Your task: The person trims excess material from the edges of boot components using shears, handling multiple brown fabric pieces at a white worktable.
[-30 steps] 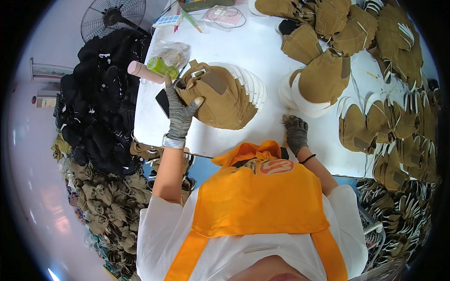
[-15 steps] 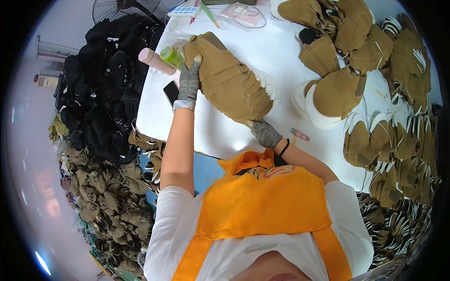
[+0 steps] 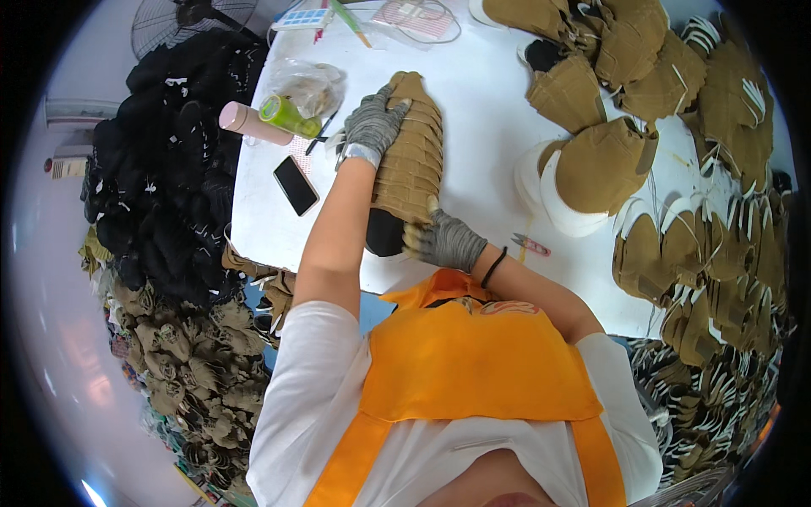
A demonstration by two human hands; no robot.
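An overlapping stack of brown shoe uppers (image 3: 414, 156) stretches lengthwise in front of me on the white table. At its near left end a black part (image 3: 385, 235) shows. My left hand (image 3: 375, 127), in a grey glove, is closed on the stack's upper left side, with the thumb on top. My right hand (image 3: 454, 242), also gloved, grips the near right end, its thumb lying up along the edge and its fingertips against the uppers. The underside of the stack is hidden.
A phone (image 3: 296, 186), a pink bottle (image 3: 253, 124) and a green container (image 3: 291, 117) lie left of the stack. Red-handled snips (image 3: 532, 245) lie right of my right hand. More brown uppers (image 3: 604, 169) cover the table's right side; black ones (image 3: 182, 160) are piled beyond the left edge.
The stack has turned more upright and its white edges have gone out of sight, while a black part now shows at the near end. Both hands have shifted along with it.
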